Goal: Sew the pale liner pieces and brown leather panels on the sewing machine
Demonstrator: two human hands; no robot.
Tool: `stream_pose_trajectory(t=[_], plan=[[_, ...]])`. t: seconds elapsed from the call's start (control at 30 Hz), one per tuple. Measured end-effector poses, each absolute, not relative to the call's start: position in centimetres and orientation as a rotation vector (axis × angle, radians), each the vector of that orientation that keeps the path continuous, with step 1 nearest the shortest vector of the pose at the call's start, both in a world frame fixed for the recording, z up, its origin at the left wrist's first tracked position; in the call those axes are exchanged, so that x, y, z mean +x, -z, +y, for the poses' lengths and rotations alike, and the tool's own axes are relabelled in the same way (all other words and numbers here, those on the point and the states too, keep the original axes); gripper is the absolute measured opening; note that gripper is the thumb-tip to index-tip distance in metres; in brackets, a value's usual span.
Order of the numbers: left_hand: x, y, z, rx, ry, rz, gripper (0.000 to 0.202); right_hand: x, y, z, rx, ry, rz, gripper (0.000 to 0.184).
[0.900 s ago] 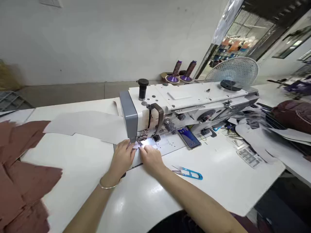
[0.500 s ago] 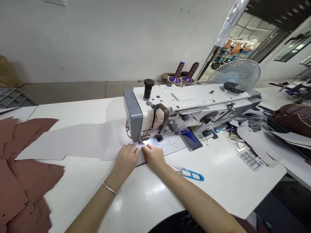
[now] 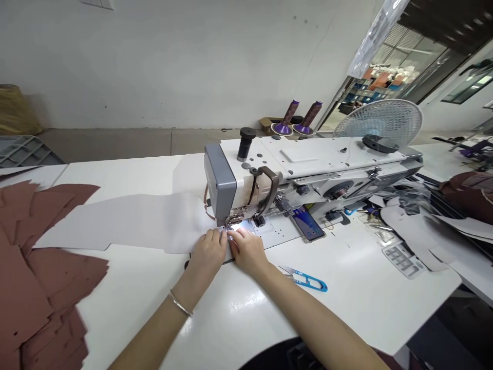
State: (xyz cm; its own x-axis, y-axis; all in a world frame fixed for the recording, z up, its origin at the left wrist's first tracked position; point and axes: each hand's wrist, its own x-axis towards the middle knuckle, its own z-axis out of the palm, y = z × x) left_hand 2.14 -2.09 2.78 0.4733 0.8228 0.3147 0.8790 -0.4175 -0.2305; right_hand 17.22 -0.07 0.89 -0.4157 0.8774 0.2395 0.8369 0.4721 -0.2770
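Works two-handed at a white sewing machine (image 3: 314, 163), reaching in from the near edge of the worktop (image 3: 134, 288) on converging forearms. Lays left hand (image 3: 208, 252) palm down over the right end of a long pale sheet (image 3: 131, 221), with fingers close together and bent at the knuckles; wears a silver bangle (image 3: 179, 304) on that wrist. Angles right hand (image 3: 248, 252) in just beside the left, palm down, with curled fingers pointing at the lit needle area. Impossible to tell, for either hand: pinching or only pressing. Has the sheet lying out toward the left edge, with its tip over stacked brown pieces (image 3: 31, 277). Leaves blue snips (image 3: 307, 279) near the right forearm, between machine and near edge.
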Motion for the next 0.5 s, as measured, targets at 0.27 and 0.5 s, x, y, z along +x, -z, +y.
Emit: stream_pose_trajectory(t=[0.27, 0.5], plan=[[0.9, -0.9, -1.2, -2.450, 0.534, -1.542, 0.021, 17.2, -0.7, 0.7, -1.455, -0.274, -2.287, 0.024], [0.9, 0.5, -0.5, -2.497, 0.935, -1.622, 0.021, 17.0, -0.5, 1.2, -1.535, -0.380, -2.201, 0.023]])
